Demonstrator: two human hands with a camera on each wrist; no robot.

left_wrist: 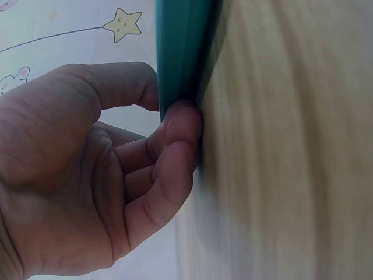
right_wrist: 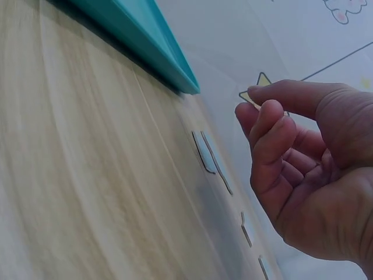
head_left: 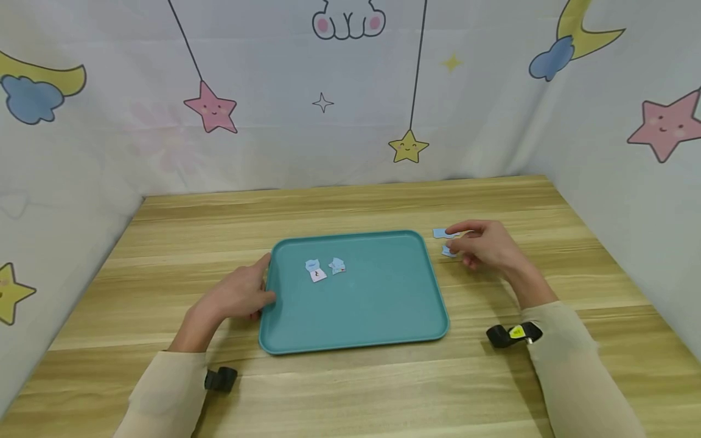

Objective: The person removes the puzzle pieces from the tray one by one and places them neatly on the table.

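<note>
My left hand [head_left: 241,295] grips the left edge of a teal rectangular tray [head_left: 372,310]. In the left wrist view, its thumb lies against the tray's side [left_wrist: 180,52] and its curled fingers touch the underside at the tabletop. Small irregular flat pieces, light blue and white with printed marks, lie in the tray in a left group [head_left: 316,271] and a right group [head_left: 337,266]. My right hand [head_left: 484,246] hovers right of the tray, fingers loosely bent, nothing visible between them. Close to its fingertips are a light-blue flat piece [head_left: 440,233] and a smaller one [head_left: 448,251], partly covered.
Several flat pieces [right_wrist: 246,229] lie on the wooden table [head_left: 350,389] below my right hand in the right wrist view. A white cloth [head_left: 274,158] printed with stars and moons hangs behind the table and along both sides. Each wrist wears a black strap device [head_left: 221,379].
</note>
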